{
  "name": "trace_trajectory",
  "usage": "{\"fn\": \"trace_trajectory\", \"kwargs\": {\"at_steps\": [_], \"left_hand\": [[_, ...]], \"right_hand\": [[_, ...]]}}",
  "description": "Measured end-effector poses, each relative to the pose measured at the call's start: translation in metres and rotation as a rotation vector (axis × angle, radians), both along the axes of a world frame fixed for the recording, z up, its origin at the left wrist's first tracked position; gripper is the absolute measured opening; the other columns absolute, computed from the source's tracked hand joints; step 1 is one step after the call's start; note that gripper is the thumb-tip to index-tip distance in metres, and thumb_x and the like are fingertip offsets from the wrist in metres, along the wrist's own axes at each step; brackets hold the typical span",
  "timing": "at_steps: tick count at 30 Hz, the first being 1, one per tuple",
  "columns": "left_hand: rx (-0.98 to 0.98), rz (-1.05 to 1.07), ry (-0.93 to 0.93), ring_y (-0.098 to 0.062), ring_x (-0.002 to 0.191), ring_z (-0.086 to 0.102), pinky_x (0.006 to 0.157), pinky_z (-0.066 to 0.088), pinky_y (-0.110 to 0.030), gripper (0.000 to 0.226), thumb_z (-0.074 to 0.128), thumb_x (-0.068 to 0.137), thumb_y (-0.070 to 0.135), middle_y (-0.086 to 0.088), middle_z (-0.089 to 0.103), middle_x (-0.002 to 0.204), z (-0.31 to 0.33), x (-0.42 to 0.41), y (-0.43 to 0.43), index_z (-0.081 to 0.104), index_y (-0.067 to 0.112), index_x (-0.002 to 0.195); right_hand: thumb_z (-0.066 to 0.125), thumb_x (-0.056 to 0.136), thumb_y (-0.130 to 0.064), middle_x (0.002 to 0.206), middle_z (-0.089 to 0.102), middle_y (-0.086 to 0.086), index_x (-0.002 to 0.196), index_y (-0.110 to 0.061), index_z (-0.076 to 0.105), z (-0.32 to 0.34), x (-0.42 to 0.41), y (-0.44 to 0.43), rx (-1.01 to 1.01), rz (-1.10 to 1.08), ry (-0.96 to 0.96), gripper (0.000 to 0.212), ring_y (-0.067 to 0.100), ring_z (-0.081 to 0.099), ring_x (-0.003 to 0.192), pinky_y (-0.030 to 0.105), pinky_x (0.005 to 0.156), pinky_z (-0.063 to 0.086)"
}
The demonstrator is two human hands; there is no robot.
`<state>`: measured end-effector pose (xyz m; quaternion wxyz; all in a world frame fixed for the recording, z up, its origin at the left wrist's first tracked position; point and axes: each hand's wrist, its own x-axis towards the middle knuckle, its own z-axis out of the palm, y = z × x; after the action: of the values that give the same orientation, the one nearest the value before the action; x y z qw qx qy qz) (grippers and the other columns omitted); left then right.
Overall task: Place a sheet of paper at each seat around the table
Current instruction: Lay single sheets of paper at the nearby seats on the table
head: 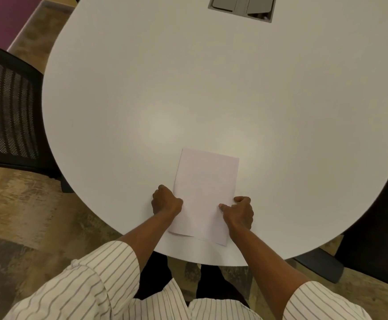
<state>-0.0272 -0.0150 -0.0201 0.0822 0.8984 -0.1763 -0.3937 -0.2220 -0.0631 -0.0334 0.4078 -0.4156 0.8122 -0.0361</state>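
Note:
A small stack of white paper sheets (pixel 205 195) lies on the white table (pixel 188 88) near its front rounded edge. At least two sheets show, with a lower one peeking out at the bottom left corner. My left hand (pixel 166 200) grips the stack's left edge with curled fingers. My right hand (pixel 239 212) pinches the right edge, its thumb on top of the paper. Both hands sit at the lower half of the stack.
A black mesh chair (pixel 6 112) stands at the table's left. Another dark chair (pixel 373 239) sits at the right front. A grey cable hatch (pixel 242 6) is set into the tabletop at the far end. Mottled brown flooring surrounds the table.

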Motion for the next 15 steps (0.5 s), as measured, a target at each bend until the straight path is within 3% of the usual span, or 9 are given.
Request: {"fn": "trace_trajectory", "kwargs": {"at_steps": [2, 5, 7, 13, 15], "left_hand": [[0.0, 0.001, -0.017, -0.036, 0.115, 0.069, 0.093, 0.059, -0.041, 0.045, 0.085, 0.085, 0.016, -0.014, 0.069, 0.126, 0.0, 0.0, -0.001, 0.064, 0.004, 0.123], [0.019, 0.006, -0.018, -0.028, 0.088, 0.07, 0.074, 0.054, -0.034, 0.021, 0.081, 0.088, 0.011, -0.008, 0.071, 0.099, 0.0, 0.0, 0.0, 0.073, 0.005, 0.107], [0.029, -0.004, -0.025, -0.024, 0.079, 0.064, 0.07, 0.052, -0.032, 0.012, 0.08, 0.09, 0.01, -0.005, 0.068, 0.09, 0.001, 0.0, 0.001, 0.075, 0.005, 0.099], [0.002, 0.021, -0.006, -0.027, 0.083, 0.067, 0.073, 0.052, -0.033, 0.014, 0.082, 0.09, 0.015, -0.006, 0.072, 0.093, 0.004, 0.0, 0.005, 0.071, 0.007, 0.088], [-0.012, 0.022, 0.008, -0.031, 0.097, 0.071, 0.077, 0.051, -0.034, 0.02, 0.084, 0.09, 0.019, -0.009, 0.073, 0.103, 0.007, -0.001, 0.005, 0.073, 0.006, 0.1]], "right_hand": [[0.089, 0.084, -0.025, 0.12, 0.07, 0.004, 0.119, -0.019, 0.059, -0.003, -0.003, -0.001, 0.0, -0.026, -0.006, 0.046, 0.028, 0.066, 0.105, 0.044, 0.092, 0.056], [0.088, 0.086, -0.024, 0.114, 0.073, 0.006, 0.116, -0.015, 0.065, -0.007, -0.009, -0.001, -0.011, -0.075, -0.044, 0.039, 0.027, 0.066, 0.096, 0.04, 0.085, 0.056], [0.089, 0.085, -0.023, 0.111, 0.074, 0.006, 0.115, -0.012, 0.068, -0.008, -0.012, -0.001, -0.035, -0.092, -0.075, 0.038, 0.028, 0.067, 0.096, 0.038, 0.084, 0.055], [0.092, 0.083, -0.025, 0.102, 0.073, 0.004, 0.109, -0.013, 0.07, -0.009, -0.018, -0.001, -0.089, -0.06, -0.072, 0.036, 0.028, 0.067, 0.094, 0.039, 0.082, 0.053], [0.091, 0.084, -0.027, 0.098, 0.072, 0.003, 0.104, -0.015, 0.069, -0.008, -0.02, -0.001, -0.109, -0.043, -0.059, 0.033, 0.03, 0.068, 0.093, 0.039, 0.082, 0.053]]}}
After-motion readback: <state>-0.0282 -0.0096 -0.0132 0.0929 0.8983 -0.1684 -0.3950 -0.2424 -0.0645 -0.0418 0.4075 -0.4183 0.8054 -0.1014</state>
